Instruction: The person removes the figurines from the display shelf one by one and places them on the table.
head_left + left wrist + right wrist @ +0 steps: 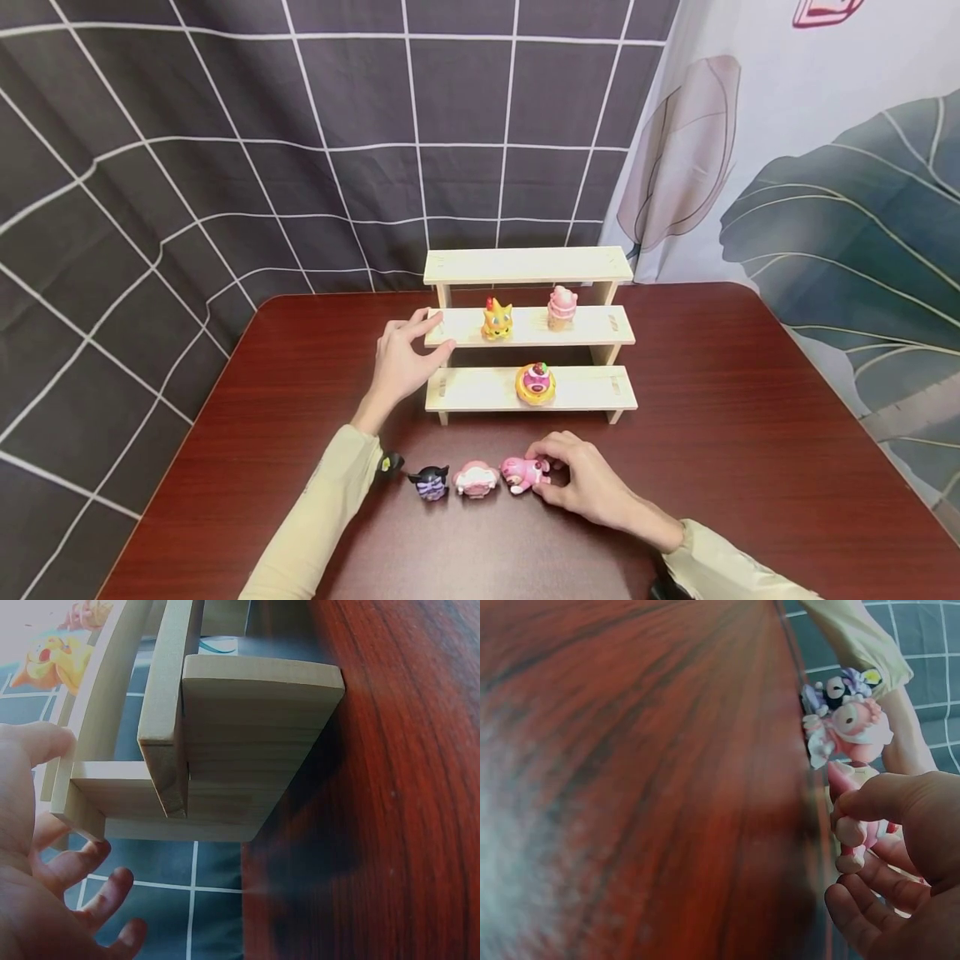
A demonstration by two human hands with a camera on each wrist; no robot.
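Observation:
My right hand [588, 479] pinches a pink bear figurine [521, 472] between thumb and fingers, low over the table in front of the stand. The right wrist view shows the thumb along one side of this figurine [855, 836], its far side hidden by the hand. At the stand, my left hand [405, 354] holds the left end of the middle board of the wooden three-tier shelf [528, 265], thumb at the front edge and forefinger toward the back. Left of the bear stand a pink-and-white figurine [476, 480] and a black-and-purple figurine [431, 483].
On the middle board are a yellow star-shaped figurine [497, 320] and a pink ice-cream-cone figurine [562, 307]. A round yellow-and-pink figurine [536, 383] sits on the lowest board. Behind the reddish-brown table [300, 358] hang a dark checked curtain [360, 100] and a leaf-patterned one [810, 100].

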